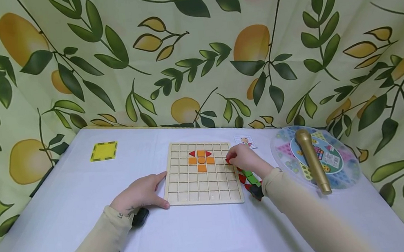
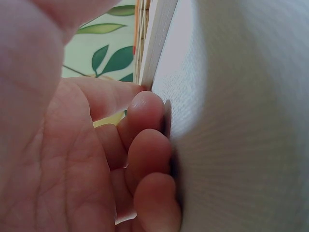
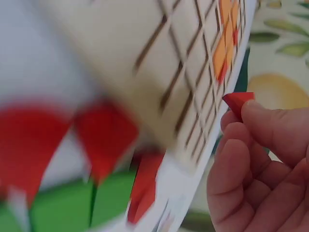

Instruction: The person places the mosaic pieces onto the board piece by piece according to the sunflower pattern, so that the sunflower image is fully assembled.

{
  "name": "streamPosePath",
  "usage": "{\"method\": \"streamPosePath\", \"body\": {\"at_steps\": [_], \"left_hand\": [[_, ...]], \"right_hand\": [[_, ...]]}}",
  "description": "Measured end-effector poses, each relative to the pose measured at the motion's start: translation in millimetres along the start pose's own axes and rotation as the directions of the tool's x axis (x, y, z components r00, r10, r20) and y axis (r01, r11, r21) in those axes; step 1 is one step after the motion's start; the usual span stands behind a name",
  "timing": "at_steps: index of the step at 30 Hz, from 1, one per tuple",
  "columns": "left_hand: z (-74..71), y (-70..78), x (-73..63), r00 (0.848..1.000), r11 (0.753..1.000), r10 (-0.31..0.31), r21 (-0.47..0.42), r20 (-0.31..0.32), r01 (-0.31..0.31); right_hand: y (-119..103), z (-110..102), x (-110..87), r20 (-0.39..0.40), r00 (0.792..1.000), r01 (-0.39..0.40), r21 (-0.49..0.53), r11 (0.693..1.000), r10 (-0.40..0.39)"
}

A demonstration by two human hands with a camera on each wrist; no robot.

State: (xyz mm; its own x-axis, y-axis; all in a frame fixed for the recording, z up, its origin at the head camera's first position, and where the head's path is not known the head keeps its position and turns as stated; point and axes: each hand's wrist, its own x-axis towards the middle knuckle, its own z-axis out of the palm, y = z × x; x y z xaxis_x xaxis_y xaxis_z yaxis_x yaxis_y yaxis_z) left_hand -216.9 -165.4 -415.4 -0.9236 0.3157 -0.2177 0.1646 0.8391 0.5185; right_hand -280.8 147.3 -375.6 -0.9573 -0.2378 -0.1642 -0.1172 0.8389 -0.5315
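A wooden grid board (image 1: 186, 187) lies on the white table, with orange square tiles (image 1: 202, 168) and two red triangular tiles (image 1: 208, 153) set in its upper middle cells. My left hand (image 1: 139, 195) rests on the table, index finger and thumb touching the board's left edge; its other fingertips (image 2: 149, 150) bend against the cloth in the left wrist view. Over the board's right edge, my right hand (image 1: 247, 157) pinches a red triangular tile (image 3: 239, 101) between thumb and index finger.
Loose green tiles (image 1: 249, 177) and red ones lie right of the board, partly hidden by the right wrist. A small pattern card (image 1: 244, 139) sits behind. Farther right, a gold microphone (image 1: 313, 161) lies on a round clear bag (image 1: 278, 150). A yellow square (image 1: 103, 151) is at left.
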Motion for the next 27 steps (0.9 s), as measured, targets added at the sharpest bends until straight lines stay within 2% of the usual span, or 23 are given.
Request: {"method": "streamPosePath", "body": {"at_steps": [4,11,19,27], "left_hand": [[1.0,0.0,0.1,1.0,1.0,0.003,0.007,0.001,-0.003],[0.6,-0.7,0.0,1.0,1.0,0.013,0.015,-0.002,-0.012],[-1.1,2.0,-2.2,1.0,1.0,0.001,0.004,0.005,-0.001],[-1.9,1.4,-2.1,1.0,1.0,0.017,0.011,0.009,-0.018]], "right_hand": [[-16.2,16.8,9.8,0.017,1.0,0.025,0.018,1.0,-0.025],[-28.4,35.3,17.9,0.022,0.998,0.054,0.007,0.998,-0.055],[-34.1,40.0,18.5,0.013,0.999,0.036,-0.105,0.994,-0.035],[-31.9,41.6,20.6,0.006,1.0,0.016,-0.158,0.987,-0.015]]}}
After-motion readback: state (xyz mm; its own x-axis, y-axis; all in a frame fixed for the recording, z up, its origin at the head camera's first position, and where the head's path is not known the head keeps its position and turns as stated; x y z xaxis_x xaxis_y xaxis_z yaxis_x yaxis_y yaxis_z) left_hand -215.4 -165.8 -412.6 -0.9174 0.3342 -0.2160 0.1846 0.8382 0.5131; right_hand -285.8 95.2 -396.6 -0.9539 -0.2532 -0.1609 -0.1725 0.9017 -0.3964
